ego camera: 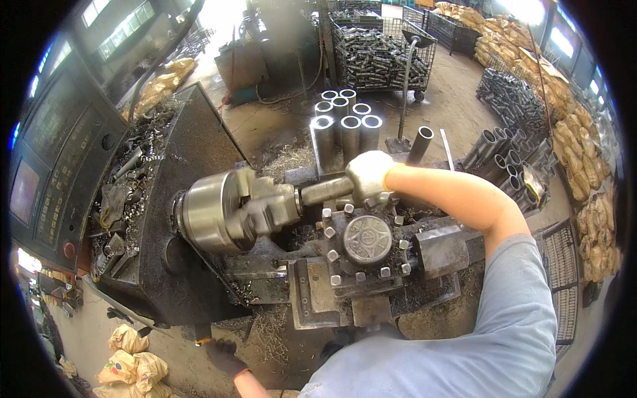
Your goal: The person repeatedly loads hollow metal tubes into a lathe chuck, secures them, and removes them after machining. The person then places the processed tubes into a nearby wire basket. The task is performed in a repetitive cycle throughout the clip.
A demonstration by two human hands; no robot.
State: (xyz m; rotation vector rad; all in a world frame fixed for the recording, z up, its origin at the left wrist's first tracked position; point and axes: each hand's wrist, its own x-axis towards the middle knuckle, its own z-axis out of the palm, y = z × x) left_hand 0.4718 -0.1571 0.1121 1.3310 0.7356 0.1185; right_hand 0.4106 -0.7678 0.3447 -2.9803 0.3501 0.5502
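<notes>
My right hand (pixel 371 174), in a white glove, is closed around the outer end of a metal tube (pixel 326 191). The tube's other end sits at the jaws of a lathe chuck (pixel 214 211), whose jaws look blurred. Just below that hand stands the lathe's tool post (pixel 367 239) with square-headed bolts around its round cap. My left hand (pixel 226 355), in a dark glove, is low at the left, near a dark lever (pixel 203 334) with a yellow band under the headstock (pixel 164 219); whether it touches the lever I cannot tell.
Upright steel tubes (pixel 350 134) stand behind the lathe, with a single tube (pixel 422 144) and more tubes (pixel 502 154) to the right. The control panel (pixel 54 164) is at the left. Metal shavings (pixel 273 343) lie below. Wire cages (pixel 383 54) and sacks (pixel 582 154) line the back and right.
</notes>
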